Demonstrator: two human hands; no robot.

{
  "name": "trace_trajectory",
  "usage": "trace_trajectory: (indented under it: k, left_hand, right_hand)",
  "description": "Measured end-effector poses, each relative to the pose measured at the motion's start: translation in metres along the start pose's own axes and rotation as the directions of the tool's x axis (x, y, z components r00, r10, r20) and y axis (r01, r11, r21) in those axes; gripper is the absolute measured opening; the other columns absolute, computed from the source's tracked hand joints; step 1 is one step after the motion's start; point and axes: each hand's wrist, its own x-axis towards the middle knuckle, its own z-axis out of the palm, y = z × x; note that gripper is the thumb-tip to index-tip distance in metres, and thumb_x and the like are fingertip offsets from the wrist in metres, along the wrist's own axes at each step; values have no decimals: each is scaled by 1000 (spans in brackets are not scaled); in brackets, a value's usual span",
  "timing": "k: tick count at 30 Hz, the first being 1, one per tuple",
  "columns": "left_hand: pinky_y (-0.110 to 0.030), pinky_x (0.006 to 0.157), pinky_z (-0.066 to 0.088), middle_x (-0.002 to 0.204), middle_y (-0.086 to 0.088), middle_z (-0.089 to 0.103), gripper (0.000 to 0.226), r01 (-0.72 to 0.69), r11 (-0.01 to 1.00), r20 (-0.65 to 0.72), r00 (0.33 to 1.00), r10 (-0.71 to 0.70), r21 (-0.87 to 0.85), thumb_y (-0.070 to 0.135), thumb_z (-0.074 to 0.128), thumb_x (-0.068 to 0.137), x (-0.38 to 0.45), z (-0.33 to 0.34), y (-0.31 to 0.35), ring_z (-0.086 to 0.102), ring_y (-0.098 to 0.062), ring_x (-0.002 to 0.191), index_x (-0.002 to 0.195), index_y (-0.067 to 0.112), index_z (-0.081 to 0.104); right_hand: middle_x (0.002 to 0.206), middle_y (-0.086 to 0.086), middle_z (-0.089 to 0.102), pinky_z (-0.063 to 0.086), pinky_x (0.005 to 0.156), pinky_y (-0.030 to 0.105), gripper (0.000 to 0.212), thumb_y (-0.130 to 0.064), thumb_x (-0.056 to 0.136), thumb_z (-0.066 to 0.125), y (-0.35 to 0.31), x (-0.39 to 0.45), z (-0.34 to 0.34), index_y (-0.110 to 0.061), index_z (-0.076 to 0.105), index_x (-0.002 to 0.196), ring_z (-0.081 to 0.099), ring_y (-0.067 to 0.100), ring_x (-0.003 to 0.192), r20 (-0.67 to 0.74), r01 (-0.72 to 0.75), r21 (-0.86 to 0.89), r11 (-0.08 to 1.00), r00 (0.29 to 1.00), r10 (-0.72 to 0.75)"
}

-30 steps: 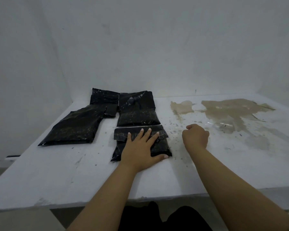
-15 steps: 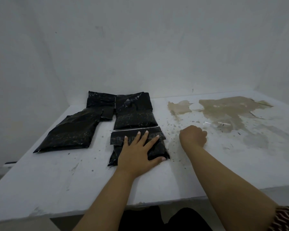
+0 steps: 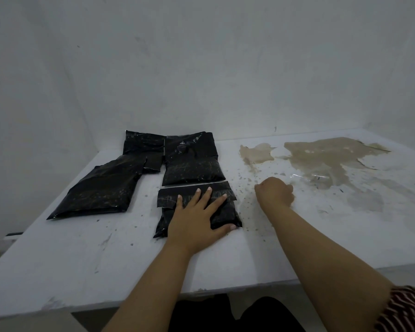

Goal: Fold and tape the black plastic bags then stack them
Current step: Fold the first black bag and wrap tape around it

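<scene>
Several black plastic bags lie on the white table. The nearest bag is folded, its flap turned over the top. My left hand presses flat on it, fingers spread and straight, thumb at its near right corner. A second folded bag lies just behind it. A longer bag lies to the left, with another bag at the back against the wall. My right hand rests on the table right of the nearest bag, curled in a fist. Nothing shows in it.
A strip of clear tape lies on the table just beyond my right hand. A brown patch of peeled surface spreads over the back right. White walls close the table at the back and the left. The front edge runs near my elbows.
Both hands stay where they were. The view has only shifted slightly.
</scene>
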Motion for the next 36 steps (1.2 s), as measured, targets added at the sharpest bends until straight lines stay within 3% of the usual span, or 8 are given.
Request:
trace_trajectory:
  k: [7, 12, 17, 21, 25, 28, 30, 36]
  left_hand:
    - [-57, 119, 0, 163, 10, 1, 81, -11, 1000, 1, 1000, 11, 11, 89, 15, 77, 2, 1, -1, -1, -16, 151, 148, 54, 2]
    - [-58, 119, -1, 164, 9, 1, 81, -17, 1000, 9, 1000, 17, 10, 88, 16, 78, 2, 2, -2, -2, -17, 151, 149, 52, 3]
    - [-57, 119, -3, 164, 10, 0, 80, -16, 1000, 15, 1000, 16, 4, 87, 16, 79, 1, 2, -2, -3, -17, 151, 149, 53, 2]
    - [-57, 119, -3, 164, 9, 0, 80, -20, 1000, 21, 1000, 20, 1, 87, 16, 79, 1, 1, -2, -3, -17, 151, 150, 52, 2]
    - [-57, 119, -3, 164, 9, -3, 80, -16, 1000, 28, 999, 16, -2, 87, 17, 79, 0, 0, -2, -4, -17, 151, 150, 52, 2]
    - [-59, 118, -3, 162, 15, -13, 81, -34, 999, 37, 999, 35, -31, 87, 21, 79, 0, -4, -1, -5, -18, 151, 151, 50, 7]
    - [-60, 118, -4, 162, 18, -7, 82, -30, 997, 73, 997, 36, -77, 86, 24, 79, 0, -10, 0, -5, -18, 151, 151, 48, 11]
    - [-59, 118, -6, 160, 20, 14, 73, 12, 980, 124, 992, 13, -199, 80, 29, 84, 2, -22, 1, 0, -14, 150, 149, 46, 25]
  right_hand:
    - [103, 9, 61, 36, 84, 35, 17, -23, 91, 49, 5, 4, 0, -13, 57, 82, 49, 30, 113, 58, -9, 66, 998, 998, 5]
    - [80, 5, 64, 45, 77, 35, 37, -27, 93, 53, 6, 3, 1, -18, 49, 58, 58, 32, 90, -11, 101, 158, 982, 995, -100]
    - [97, 14, 65, 48, 83, 37, 31, -30, 98, 47, -8, -1, -4, -4, 64, 90, 59, 34, 99, -2, 173, 202, 964, 984, -177]
    - [58, 1, 39, 36, 58, 29, 41, -29, 97, 48, -2, -6, -4, -13, 37, 61, 41, 16, 54, -9, 245, 322, 915, 967, -256]
    - [78, 1, 55, 34, 58, 25, 23, -29, 90, 61, 3, -12, -8, -12, 52, 78, 49, 13, 65, -47, 271, 417, 868, 960, -277]
    - [98, 11, 59, 36, 52, 23, 16, -26, 86, 65, 5, -8, -6, -18, 54, 76, 60, 19, 71, -10, 226, 525, 821, 966, -260]
    - [91, 8, 63, 38, 53, 24, 18, -24, 87, 65, 6, -8, -8, -18, 52, 75, 65, 27, 85, 22, 203, 562, 802, 965, -260]
    - [79, -3, 60, 38, 51, 24, 14, -11, 94, 54, 9, -17, -16, -13, 48, 81, 61, 14, 69, 30, 200, 644, 738, 958, -285]
